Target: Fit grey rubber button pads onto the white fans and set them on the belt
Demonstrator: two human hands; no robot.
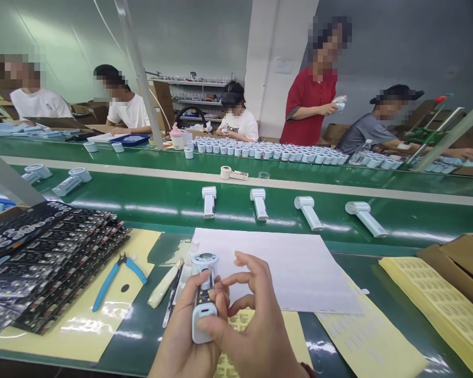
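A light blue handheld fan (205,320) with a round head and a dark, glossy strip along its handle is in front of me, its base end towards me. My left hand (185,325) is closed around it from the left and below, fingertips on the handle. My right hand (256,310) grips the handle's near end and edge between thumb and forefinger, while its other fingers stand spread in the air. Left of the hands lie tweezers (173,294) and a pale, wrapped tool (163,289). Under the hands are a white sheet (276,268) and a yellow sticker sheet (294,336).
Blue-handled cutters (107,286) lie beside stacked black printed sheets (63,262) at left. Yellow sheets (437,304) and a cardboard box (457,262) stand right. Several fans (307,212) rest on the green belt (173,202). Across it, co-workers (311,105) work behind many blue-white parts (260,149).
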